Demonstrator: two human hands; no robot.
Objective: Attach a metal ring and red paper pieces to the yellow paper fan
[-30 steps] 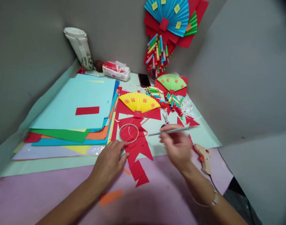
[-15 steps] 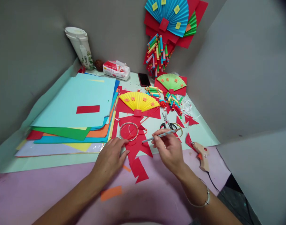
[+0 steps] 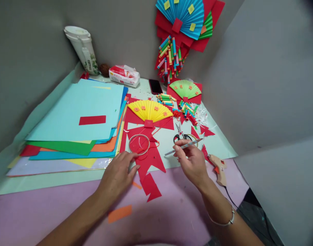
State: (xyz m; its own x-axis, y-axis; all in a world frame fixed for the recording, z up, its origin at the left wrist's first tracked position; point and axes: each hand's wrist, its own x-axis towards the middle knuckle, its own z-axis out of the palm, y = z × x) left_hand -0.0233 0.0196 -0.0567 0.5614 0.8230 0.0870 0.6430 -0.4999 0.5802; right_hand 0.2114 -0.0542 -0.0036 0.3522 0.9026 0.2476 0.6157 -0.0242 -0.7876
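My left hand [image 3: 119, 171] lies open on the left edge of a cut red paper strip [image 3: 146, 165], fingertips just below a thin metal ring [image 3: 139, 144] with red thread inside it. A small dark spot shows on the strip. My right hand [image 3: 192, 162] grips a slim pale pencil [image 3: 181, 147], its left end held clear of the strip, to the right of it. Scissors [image 3: 180, 134] with black handles lie just beyond this hand. Below the strip sits a smaller notched red paper piece [image 3: 151, 187].
Coloured paper sheets [image 3: 77, 99] are stacked at left. A yellow paper fan [image 3: 150, 111], green fan [image 3: 185, 89] and rolled paper tubes [image 3: 188, 111] lie behind. A glue gun [image 3: 218, 167] rests at right; a phone [image 3: 155, 86], tissue pack [image 3: 124, 76] and cup [image 3: 82, 49] stand at the back.
My right hand has drawn the pencil rightward, off the red strip where its end was. A dark spot now shows there. The left hand stays in place; the view shifts slightly.
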